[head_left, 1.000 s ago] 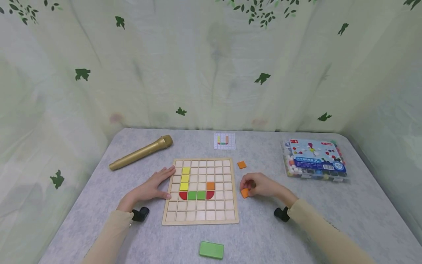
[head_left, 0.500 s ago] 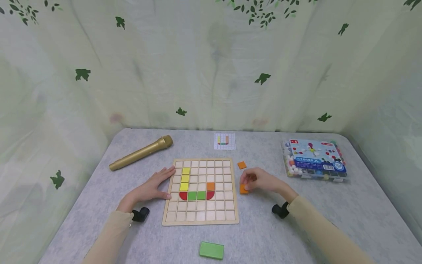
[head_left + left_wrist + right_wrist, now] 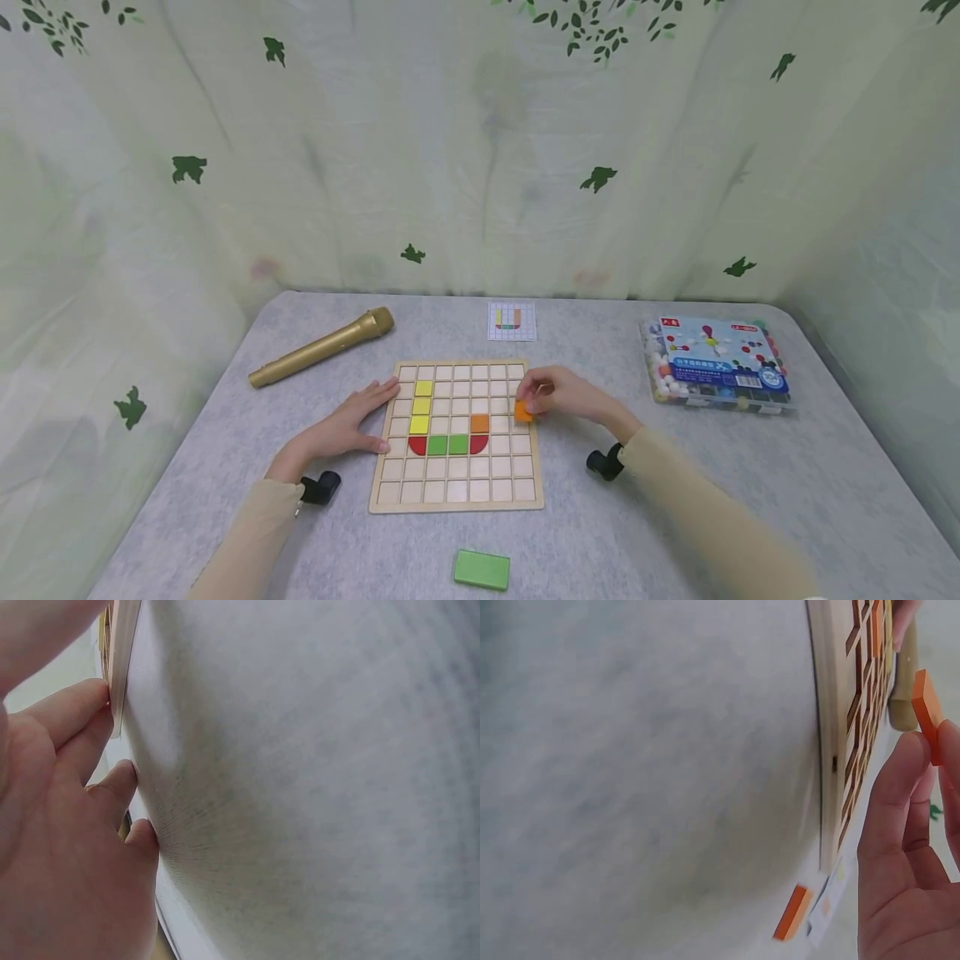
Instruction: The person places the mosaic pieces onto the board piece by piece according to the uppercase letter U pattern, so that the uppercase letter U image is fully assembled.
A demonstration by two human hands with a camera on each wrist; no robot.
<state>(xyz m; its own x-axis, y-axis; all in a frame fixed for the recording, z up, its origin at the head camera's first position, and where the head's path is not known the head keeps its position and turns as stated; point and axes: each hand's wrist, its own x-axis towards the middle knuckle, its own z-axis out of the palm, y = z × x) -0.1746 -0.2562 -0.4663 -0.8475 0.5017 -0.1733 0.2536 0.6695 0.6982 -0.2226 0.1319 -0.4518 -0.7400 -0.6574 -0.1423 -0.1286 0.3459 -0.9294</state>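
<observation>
My right hand [image 3: 558, 393] pinches an orange square tile [image 3: 928, 712] between thumb and fingertips, above the right edge of the wooden grid board [image 3: 457, 488]. With fingers spread, my left hand [image 3: 345, 427] rests at the board's left edge; in the left wrist view its fingertips touch the rim and the table. On the board are yellow tiles [image 3: 421, 406] in a column, two green tiles [image 3: 447, 444] between red rounded tiles [image 3: 477, 444], and one orange tile [image 3: 479, 423] above the right red one. Another orange tile [image 3: 793, 912] lies on the table, seen in the right wrist view.
A small card [image 3: 512, 322] with a coloured U pattern lies behind the board. A gold microphone [image 3: 322, 347] is at the back left, a clear box [image 3: 720, 363] of coloured parts at the back right. A green block [image 3: 482, 570] sits near the front edge.
My right hand has picked up the nearer orange tile from the table and carried it left and away from me, over the board's right edge. My left hand has stayed in place.
</observation>
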